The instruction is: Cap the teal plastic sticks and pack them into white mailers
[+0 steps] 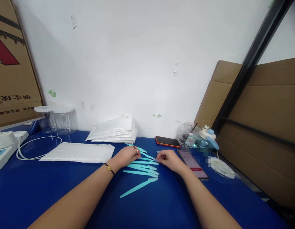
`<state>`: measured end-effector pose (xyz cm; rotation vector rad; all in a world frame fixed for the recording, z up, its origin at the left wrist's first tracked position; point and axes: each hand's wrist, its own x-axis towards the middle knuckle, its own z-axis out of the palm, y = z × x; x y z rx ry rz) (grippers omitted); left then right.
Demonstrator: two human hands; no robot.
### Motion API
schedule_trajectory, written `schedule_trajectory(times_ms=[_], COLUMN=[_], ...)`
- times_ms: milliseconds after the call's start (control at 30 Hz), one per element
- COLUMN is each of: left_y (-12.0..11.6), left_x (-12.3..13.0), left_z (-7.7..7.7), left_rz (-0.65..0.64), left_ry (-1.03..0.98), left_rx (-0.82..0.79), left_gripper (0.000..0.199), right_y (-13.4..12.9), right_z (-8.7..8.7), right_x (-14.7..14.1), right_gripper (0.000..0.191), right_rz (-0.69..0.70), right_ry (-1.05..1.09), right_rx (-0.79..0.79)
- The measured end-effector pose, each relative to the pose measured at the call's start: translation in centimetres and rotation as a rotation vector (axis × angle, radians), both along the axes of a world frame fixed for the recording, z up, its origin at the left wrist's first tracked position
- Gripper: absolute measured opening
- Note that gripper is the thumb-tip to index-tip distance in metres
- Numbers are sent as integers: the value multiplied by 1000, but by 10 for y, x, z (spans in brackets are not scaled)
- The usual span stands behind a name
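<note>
Several turquoise eyebrow razors (140,173) with pale caps lie in a loose fan on the blue table, their capped ends to the right. My left hand (129,156) is closed in a pinch at the handle end of one razor (147,155) near the top of the fan. At that razor's capped end are the curled fingers of my right hand (168,158), closed on it. Both sets of fingertips partly cover the handles behind them. One razor (139,187) lies apart, nearest to me, slanting down to the left.
A white padded envelope (78,152) lies left, with a stack of envelopes (112,130) behind. An orange-edged phone (168,142), another phone (193,163) and a blue-and-white figure (208,136) are right. Clear jars (65,121) and a power strip (9,146) stand left.
</note>
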<state>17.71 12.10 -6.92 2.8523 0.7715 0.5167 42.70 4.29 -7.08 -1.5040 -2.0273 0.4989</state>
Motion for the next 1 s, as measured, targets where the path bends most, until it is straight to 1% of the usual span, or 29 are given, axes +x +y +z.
schedule_trajectory(times_ms=[200,467,600,733,867,933,1000], left_y=[-6,-2,-2,-8,-10,-9,-5], left_x=[4,-2,1,8,9,6,3], left_z=[2,3,1,-1,-1,-2,-4], left_rz=[-24,17,11,-1,-26,-20,15], left_ry=[-2,18,1,-3,10,-3,-8], left_rx=[-13,-4,-19,-38,-52,-37,0], left_gripper=[22,20,19,19,21,23,27], right_y=[-1,1,-1,-3,-2,-1,0], right_z=[1,-3,0,2,2,4,6], right_x=[-8,10,2,-11,-12,-4,6], right_gripper=[7,6,7,7,9,12,16], right_rz=[17,3,0,16,39,23,-56], right_ry=[-1,22,29,25,16,5,-14], right_rx=[-8,-53,-53,-44,-53,-20,64])
